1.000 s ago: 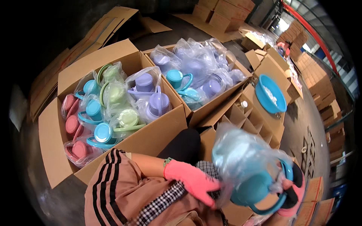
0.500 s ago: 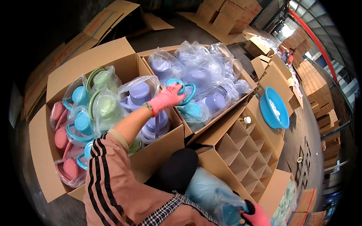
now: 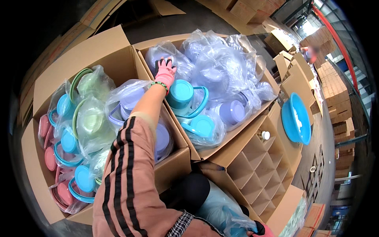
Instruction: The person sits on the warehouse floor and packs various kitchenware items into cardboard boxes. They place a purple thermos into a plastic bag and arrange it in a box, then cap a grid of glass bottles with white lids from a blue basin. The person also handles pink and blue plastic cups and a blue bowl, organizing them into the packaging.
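My left hand (image 3: 165, 73), in a pink glove with black fingertips, reaches into the right cardboard box (image 3: 237, 128). Its spread fingers rest on a bagged purple jug (image 3: 166, 55) at the box's far left corner; whether they grip the bag I cannot tell. A bare turquoise jug (image 3: 183, 94) with a curved handle stands just right of my wrist. Only a bit of my right hand (image 3: 263, 230) shows at the lower edge, closed on a bagged blue jug (image 3: 223, 211) held low by my lap.
The left cardboard box (image 3: 94, 51) holds bagged green, pink, turquoise and purple jugs. A divided carton (image 3: 260, 170) with several cells stands at the right, with a blue basin (image 3: 296, 118) on its rim. Stacked cartons and another person are far behind.
My left hand left the bagged blue jug, swung up over the boxes and now reaches farther, onto a purple jug. My right hand lowered the bagged blue jug to the frame's bottom edge.
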The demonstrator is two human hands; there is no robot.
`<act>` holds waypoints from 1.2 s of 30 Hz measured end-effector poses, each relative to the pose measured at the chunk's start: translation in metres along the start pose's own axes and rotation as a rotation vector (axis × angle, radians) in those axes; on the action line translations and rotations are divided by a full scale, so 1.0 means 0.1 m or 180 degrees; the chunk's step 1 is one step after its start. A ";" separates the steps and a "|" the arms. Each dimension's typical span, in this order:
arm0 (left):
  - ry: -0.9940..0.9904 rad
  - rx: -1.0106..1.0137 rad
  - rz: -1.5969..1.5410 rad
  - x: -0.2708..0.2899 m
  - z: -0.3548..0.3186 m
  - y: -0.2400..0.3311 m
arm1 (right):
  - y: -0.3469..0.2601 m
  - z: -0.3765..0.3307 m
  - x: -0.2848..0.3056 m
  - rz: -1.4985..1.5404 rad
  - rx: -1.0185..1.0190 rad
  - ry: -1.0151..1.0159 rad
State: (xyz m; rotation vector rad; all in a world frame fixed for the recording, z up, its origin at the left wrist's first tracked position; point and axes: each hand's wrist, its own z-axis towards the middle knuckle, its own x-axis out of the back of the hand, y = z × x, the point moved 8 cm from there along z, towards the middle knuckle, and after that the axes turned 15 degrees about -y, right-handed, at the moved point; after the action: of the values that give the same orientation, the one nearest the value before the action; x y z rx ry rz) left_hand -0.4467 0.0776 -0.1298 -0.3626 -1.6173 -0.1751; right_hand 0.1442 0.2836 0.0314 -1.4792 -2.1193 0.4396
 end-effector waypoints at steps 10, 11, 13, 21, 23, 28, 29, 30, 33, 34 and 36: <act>0.0511 0.0047 -0.2224 0.28 -0.17 -0.31 | 0.17 0.03 0.09 -0.0678 -0.0376 0.0507; 0.0540 0.0027 -0.2888 0.28 -0.24 -0.39 | 0.28 0.05 0.07 -0.0545 -0.0081 0.0490; 0.0787 -0.0016 -0.4208 0.41 -0.39 -0.48 | 0.28 0.01 0.02 -0.0531 0.0199 0.0537; 0.2380 -0.0332 -0.6626 1.87 -1.34 -1.16 | 0.50 -0.38 0.01 -0.0858 0.0590 0.0830; 0.2763 -0.0134 -0.6568 2.01 -1.62 -1.71 | 0.06 -0.77 0.01 -0.0989 0.0236 0.0965; 0.3370 0.1134 -0.5432 1.22 -2.95 -3.61 | -0.59 -1.53 0.06 -0.2233 0.0450 0.1781; 0.2890 0.0061 -0.5192 1.17 -3.18 -3.64 | -0.48 -1.65 0.15 -0.2063 0.0859 0.1905; 0.1403 -0.1608 -0.7879 1.09 -3.25 -3.14 | -0.58 -1.79 0.19 -0.1901 0.0811 0.2270; 0.0927 -0.0663 -0.7571 0.67 -4.02 -2.78 | -1.13 -1.84 0.23 -0.2901 0.0833 0.2026; 0.1015 -0.0278 -0.7391 0.44 -4.25 -2.78 | -1.25 -1.86 0.25 -0.3188 0.1109 0.2395; 0.0996 0.0243 -0.7299 -0.14 -4.37 -2.70 | -1.49 -1.95 0.29 -0.3340 0.1298 0.3033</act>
State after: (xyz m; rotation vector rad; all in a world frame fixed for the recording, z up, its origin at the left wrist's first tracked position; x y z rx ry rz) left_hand -0.1252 -0.3201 -0.0785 1.6428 -0.9414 -1.7030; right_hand 0.1339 0.2531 0.2765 -0.1166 -1.5483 -0.2101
